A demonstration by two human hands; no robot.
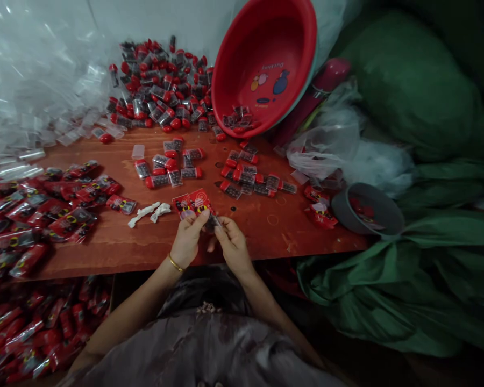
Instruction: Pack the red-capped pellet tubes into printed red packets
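Observation:
My left hand (187,239) and my right hand (233,244) meet near the table's front edge, fingers closed. Between their fingertips is a small clear tube with dark contents (212,221), partly covered by the thumbs. Just behind the left fingers are red printed packets (191,202); whether the left hand also pinches one, I cannot tell. Two strips of crumpled white material (149,213) lie left of the hands. Beyond the hands, small clear tubes with red caps and dark contents form a left cluster (170,164) and a right cluster (248,173).
A large heap of red-capped tubes (161,86) lies at the back, beside a tilted red basin (242,59). Filled red packets (52,204) cover the left side, with clear empty sleeves (72,129) behind. Rightward stand a grey bowl (347,209) and green cloth (387,285).

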